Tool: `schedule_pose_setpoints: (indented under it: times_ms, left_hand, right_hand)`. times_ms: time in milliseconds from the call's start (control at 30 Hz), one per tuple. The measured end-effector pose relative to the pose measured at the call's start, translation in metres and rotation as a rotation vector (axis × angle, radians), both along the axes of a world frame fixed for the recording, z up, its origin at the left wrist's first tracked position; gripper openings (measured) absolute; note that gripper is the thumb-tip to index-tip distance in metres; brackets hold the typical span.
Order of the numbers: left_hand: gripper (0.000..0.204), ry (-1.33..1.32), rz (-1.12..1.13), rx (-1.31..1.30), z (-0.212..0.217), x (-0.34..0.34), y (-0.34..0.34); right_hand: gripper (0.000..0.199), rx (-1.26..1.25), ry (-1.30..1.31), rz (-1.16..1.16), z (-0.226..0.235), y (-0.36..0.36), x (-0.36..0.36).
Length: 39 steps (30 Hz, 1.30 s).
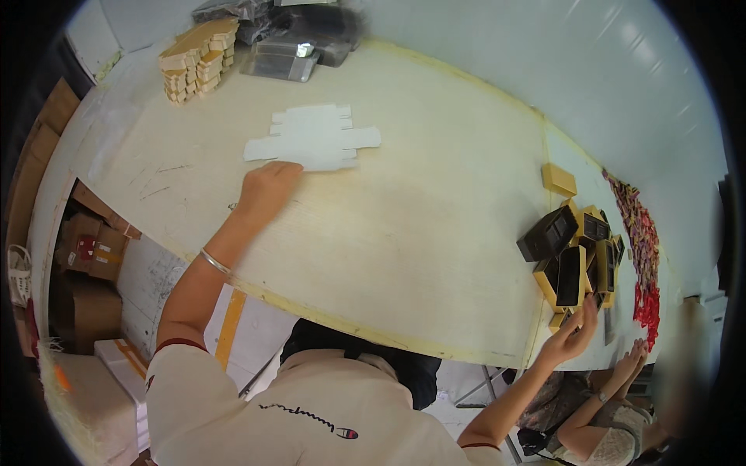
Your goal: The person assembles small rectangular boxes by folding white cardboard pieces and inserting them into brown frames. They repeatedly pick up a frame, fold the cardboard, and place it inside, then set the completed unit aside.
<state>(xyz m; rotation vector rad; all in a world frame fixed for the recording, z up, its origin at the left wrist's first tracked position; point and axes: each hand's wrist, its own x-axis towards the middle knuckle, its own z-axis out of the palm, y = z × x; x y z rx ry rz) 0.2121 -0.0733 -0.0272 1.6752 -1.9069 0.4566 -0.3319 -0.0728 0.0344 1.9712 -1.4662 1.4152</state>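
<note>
A white flat cardboard box blank (315, 136) with side flaps lies on the table in front of me. My left hand (268, 190) is closed on its near edge, the fingertips partly hidden. Far to the right, my right hand (573, 335) is stretched out, fingers apart, at the near side of a heap of yellow boxes with black trays. It looks empty; whether it touches the lowest box (561, 320) I cannot tell. A black tray (550, 233) leans on the heap's left side.
A stack of flat yellow box blanks (198, 58) and clear plastic sleeves (284, 60) stand at the back left. One yellow box (559, 179) sits behind the heap. Small red and multicoloured packets (645, 264) lie at the far right, near a co-worker's hands (631, 361).
</note>
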Motion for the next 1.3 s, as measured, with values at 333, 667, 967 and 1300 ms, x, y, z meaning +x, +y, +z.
schedule_pose_setpoints:
  times_ms: [333, 667, 967, 1300]
  left_hand:
    - [0.012, 0.042, -0.314, -0.266, 0.014, -0.051, 0.033]
    - [0.008, 0.360, -0.275, -0.112, 0.052, -0.076, 0.034]
    - [0.013, -0.052, -0.590, -0.413, 0.062, -0.099, 0.032]
    - [0.018, 0.212, -0.665, 0.196, 0.042, -0.204, 0.096]
  right_hand:
    - [0.026, 0.263, -0.190, 0.403, -0.052, 0.066, 0.120]
    - [0.056, 0.344, 0.052, 0.594, -0.043, 0.057, 0.197]
    - [0.035, 0.001, 0.414, 0.619, -0.013, -0.008, 0.221]
    - [0.031, 0.273, 0.380, 0.540, -0.020, 0.099, 0.088]
